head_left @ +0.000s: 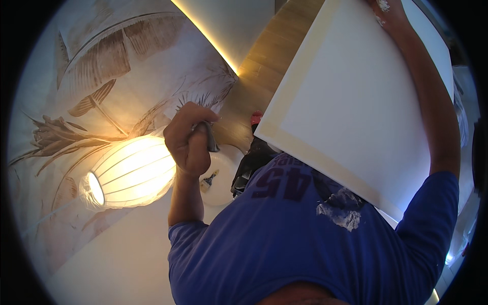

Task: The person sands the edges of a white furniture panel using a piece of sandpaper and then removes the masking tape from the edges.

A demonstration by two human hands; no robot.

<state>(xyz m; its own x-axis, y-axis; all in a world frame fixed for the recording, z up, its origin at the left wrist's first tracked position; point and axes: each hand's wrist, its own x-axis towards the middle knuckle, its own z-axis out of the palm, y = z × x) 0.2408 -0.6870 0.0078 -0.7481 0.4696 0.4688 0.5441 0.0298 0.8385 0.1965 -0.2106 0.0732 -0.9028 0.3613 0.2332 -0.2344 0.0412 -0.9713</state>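
Observation:
My left hand (189, 140) is raised in front of the mural and closed round a dark grey flat piece (211, 136). Its lower end sticks out below my fingers; the rest is hidden, so I cannot tell its kind. My right arm reaches over a large white panel (356, 101) with a yellowish band along its edges. At the panel's far side is my right hand (390, 14), smeared with white paste and cut off by the picture's top, so its grip is hidden.
A glowing lampshade (136, 173) wrapped in clear film stands close by my left forearm. Below my left hand, a small brush-like tool (209, 179) lies on a round white surface (223, 168). Brown wooden floor (264, 61) runs between the panel and the palm-leaf mural (101, 56).

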